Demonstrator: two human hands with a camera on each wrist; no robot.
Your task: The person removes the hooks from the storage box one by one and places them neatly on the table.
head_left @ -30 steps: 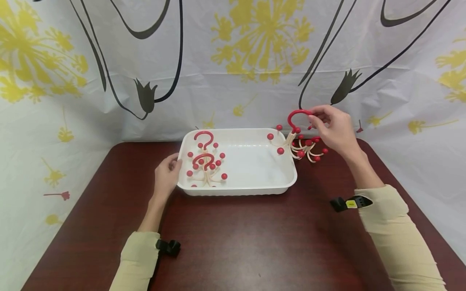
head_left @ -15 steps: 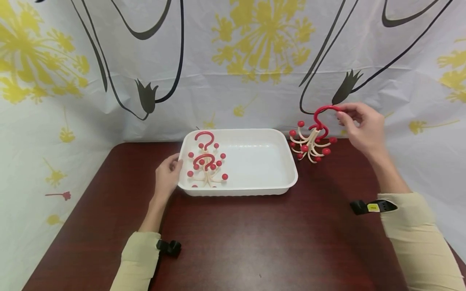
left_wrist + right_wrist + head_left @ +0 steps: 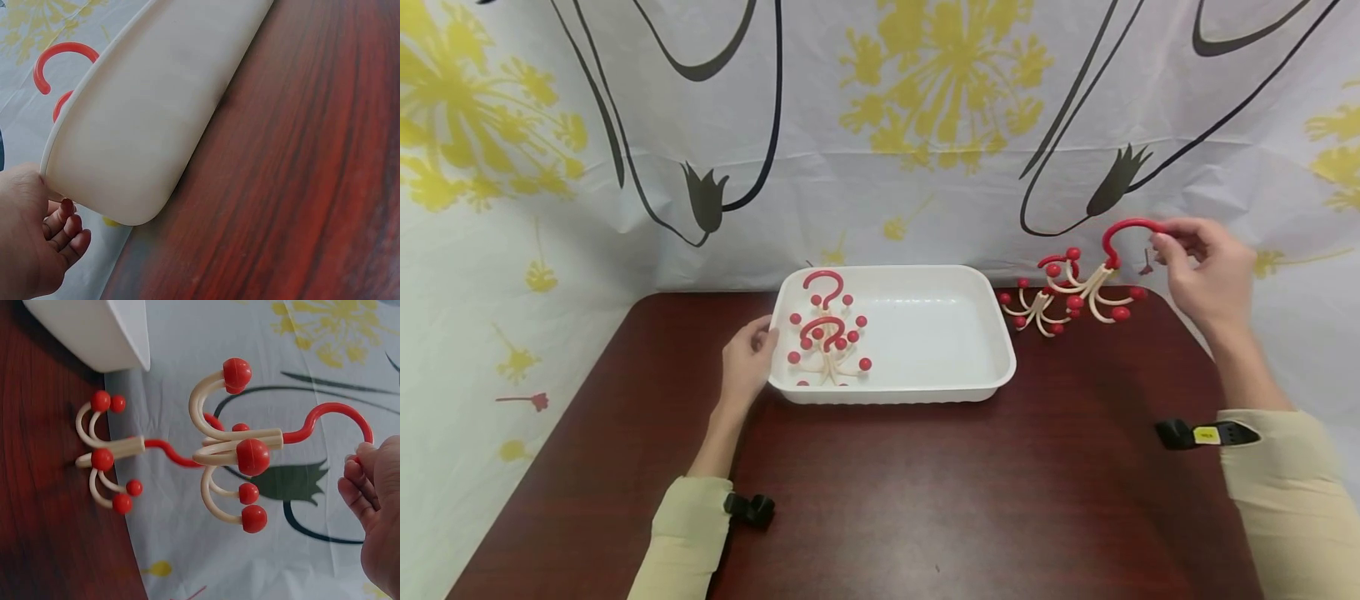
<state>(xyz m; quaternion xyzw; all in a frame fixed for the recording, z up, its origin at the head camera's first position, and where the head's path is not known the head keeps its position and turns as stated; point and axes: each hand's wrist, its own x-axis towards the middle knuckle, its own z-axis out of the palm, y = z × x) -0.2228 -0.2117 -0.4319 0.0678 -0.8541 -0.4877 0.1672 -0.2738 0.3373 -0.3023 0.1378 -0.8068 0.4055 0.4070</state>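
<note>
In the head view, my right hand [image 3: 1213, 267] pinches the end of the red hook on a multi-prong hanger [image 3: 1099, 279]. Cream prongs with red ball tips curve out below its hook, held in the air right of the tray. A second hanger of this kind [image 3: 128, 447] stands on the table under and behind the held one, its red hook upward. My left hand [image 3: 747, 362] grips the left rim of a white rectangular tray [image 3: 936, 337], fingers curled beneath the edge in the left wrist view. Two more hangers stand inside, the nearer one [image 3: 827, 360] in front of the farther one [image 3: 827, 292].
The dark red wooden table [image 3: 910, 483] reaches back to a white curtain [image 3: 880, 192] printed with yellow and grey flowers. The curtain hangs close behind the tray and the hangers. A black strap with a small camera [image 3: 1195, 433] is on the right wrist.
My right hand has carried the held hanger rightward, off the tray's right edge and past the hanger on the table. My left hand and the tray have stayed in place.
</note>
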